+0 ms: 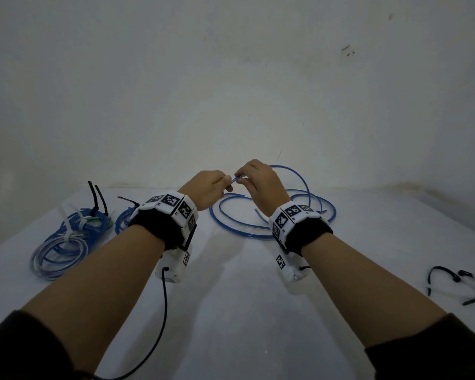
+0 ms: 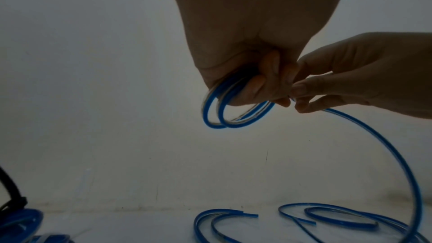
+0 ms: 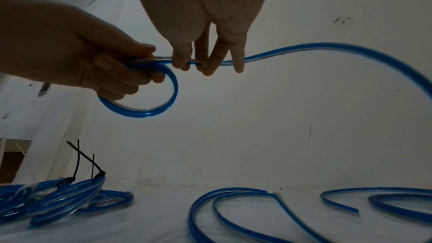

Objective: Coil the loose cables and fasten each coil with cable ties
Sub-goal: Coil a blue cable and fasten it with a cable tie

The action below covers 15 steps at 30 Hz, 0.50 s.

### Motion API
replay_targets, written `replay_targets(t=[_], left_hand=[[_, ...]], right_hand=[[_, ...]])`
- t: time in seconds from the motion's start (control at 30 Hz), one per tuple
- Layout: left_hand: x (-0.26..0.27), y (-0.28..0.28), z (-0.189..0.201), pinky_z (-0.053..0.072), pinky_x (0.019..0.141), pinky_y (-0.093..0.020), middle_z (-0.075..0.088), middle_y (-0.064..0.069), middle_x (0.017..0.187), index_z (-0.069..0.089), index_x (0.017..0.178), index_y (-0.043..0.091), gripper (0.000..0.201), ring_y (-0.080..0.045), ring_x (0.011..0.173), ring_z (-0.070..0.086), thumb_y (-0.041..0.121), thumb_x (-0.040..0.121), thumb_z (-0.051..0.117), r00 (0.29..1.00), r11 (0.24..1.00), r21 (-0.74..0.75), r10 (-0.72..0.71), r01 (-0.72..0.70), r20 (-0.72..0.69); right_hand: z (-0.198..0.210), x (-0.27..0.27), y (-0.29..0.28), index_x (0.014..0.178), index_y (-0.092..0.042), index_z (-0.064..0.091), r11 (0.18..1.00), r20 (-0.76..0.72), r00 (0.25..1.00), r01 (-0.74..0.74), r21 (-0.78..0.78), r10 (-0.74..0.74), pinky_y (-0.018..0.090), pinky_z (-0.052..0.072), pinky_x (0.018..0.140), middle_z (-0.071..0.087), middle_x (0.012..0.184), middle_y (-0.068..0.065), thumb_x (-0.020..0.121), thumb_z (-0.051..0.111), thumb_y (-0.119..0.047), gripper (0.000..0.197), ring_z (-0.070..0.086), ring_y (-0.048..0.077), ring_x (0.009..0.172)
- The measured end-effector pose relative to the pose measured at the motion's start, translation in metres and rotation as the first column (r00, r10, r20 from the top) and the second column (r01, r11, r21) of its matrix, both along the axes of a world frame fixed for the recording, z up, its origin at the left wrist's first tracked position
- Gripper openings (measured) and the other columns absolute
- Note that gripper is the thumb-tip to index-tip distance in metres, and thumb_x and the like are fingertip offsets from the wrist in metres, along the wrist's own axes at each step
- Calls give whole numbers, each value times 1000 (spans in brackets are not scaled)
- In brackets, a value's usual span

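Your white table [image 1: 231, 311] runs out to a pale wall [image 1: 231, 78], and both your forearms reach over its middle. On the far left of the table lie your finished blue coils [image 1: 66, 237], bundled together, with black cable-tie tails [image 1: 98, 198] standing up from them and white ties [image 1: 69, 229] across the nearer loops. In the centre, just beyond your wrists, the loose blue cable [image 1: 242, 229] sprawls in wide loops on the table, and a cut end [image 3: 355, 211] shows in the right wrist view. One strand rises from those loops in a tall arc behind your right hand and comes up to your fingers.

Your left hand [image 1: 207, 187] is raised above the table, fingers curled round a small coil [image 2: 233, 115] of that cable, about two turns hanging under the fist. Your right hand [image 1: 258, 185] sits just beside it, nearly touching, with its fingertips [image 3: 208, 67] curled down onto the strand right where it leaves the coil, pinching it.

At the near right edge of the table lie spare ties [image 1: 461, 286], black ones curved and a white one beside them, well apart from both hands.
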State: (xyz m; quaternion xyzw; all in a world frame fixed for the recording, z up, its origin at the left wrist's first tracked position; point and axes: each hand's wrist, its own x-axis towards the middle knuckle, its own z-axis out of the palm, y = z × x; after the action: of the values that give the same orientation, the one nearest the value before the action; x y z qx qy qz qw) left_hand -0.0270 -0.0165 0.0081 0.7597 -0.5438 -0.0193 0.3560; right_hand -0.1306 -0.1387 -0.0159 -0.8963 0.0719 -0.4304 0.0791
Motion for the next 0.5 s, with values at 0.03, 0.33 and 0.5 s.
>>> replay_targets(t=[0.03,0.33,0.5], left_hand=[[-1,1,1,35,72,-28,51,9,69,64,91,9,37,-9,65,48,25,101,32,1000,1000,10,-5,5,-6],[7,4,-2,34,61,-24,49,4,63,54,71,13,39,-12,60,44,30,100,35,998,999,30,-42,43,-39],[3,1,-4,26,49,-22,38,5,50,48,66,12,39,-6,41,33,27,100,37,953,996,-72,-74,55,-294]], right_hand=[[1,-1,0,87,-1,67,1000,2,1000,-16,-13,16,33,42,71,65,86,14,88,51,-17,23,60,32,75],[-5,-1,-11,89,-9,61,997,-146,987,-66,45,72,37,35,79,58,79,-2,92,46,-26,23,40,25,85],[-5,-6,-7,90,-9,58,983,-116,989,-71,167,91,24,23,75,58,84,3,91,46,-27,22,33,20,90]])
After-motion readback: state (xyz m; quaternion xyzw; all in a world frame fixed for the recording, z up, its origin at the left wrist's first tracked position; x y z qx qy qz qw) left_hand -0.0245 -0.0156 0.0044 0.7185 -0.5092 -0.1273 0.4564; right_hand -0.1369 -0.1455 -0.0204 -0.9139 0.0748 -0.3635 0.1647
